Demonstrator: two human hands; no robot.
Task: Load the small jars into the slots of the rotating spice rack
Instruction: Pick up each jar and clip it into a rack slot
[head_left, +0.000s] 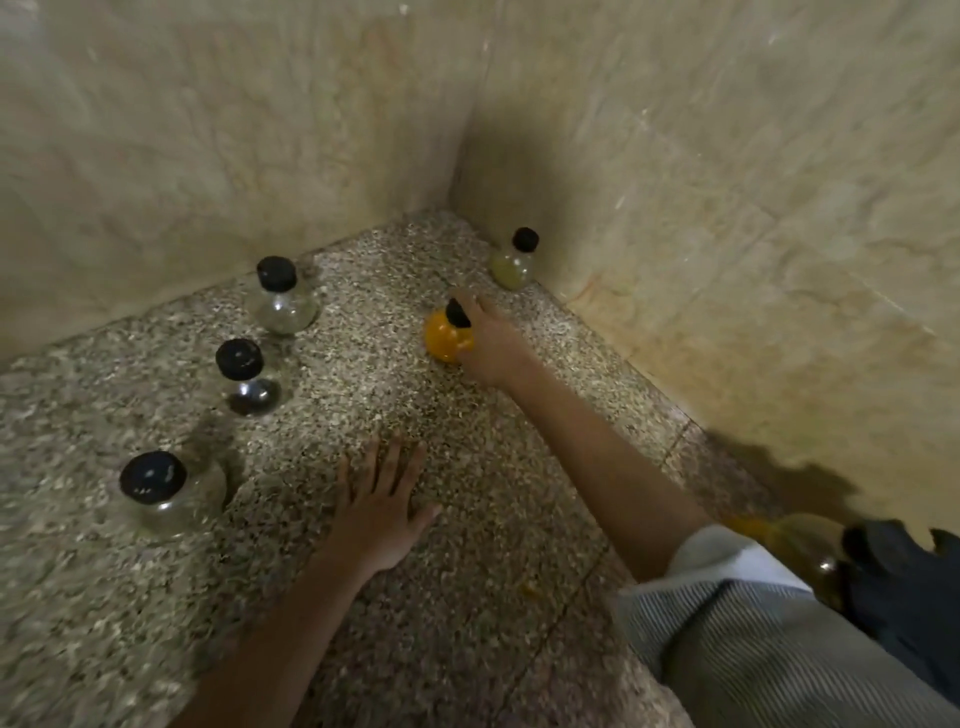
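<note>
Right hand (491, 345) grasps the orange jar (445, 340): fingers wrapped round its neck and black cap, body resting on the speckled stone counter (467, 571). Blurred, so can't tell if the jar is fully upright.

Positions, all relative to the orange jar:
- pale jar (513, 262), black cap: beyond it and slightly right, tucked in the corner where the two marble walls (727, 182) meet. Near, not touching.
- clear jar (282, 301), black cap: well to its left, close to the left wall.
- dark jar (245, 376): left and a bit nearer the camera.
- second clear jar (165, 493): far left and nearest the camera.
- left hand (382, 512): nearer the camera, slightly left. Palm flat on the counter, fingers straight and spread, holding nothing.
- striped sleeve (753, 639): rolled above the right forearm, lower right.
- amber glassware with a dark object (904, 577): far lower right, behind the sleeve. Too blurred and cut off to identify.

No jar sits in a rack slot here.
</note>
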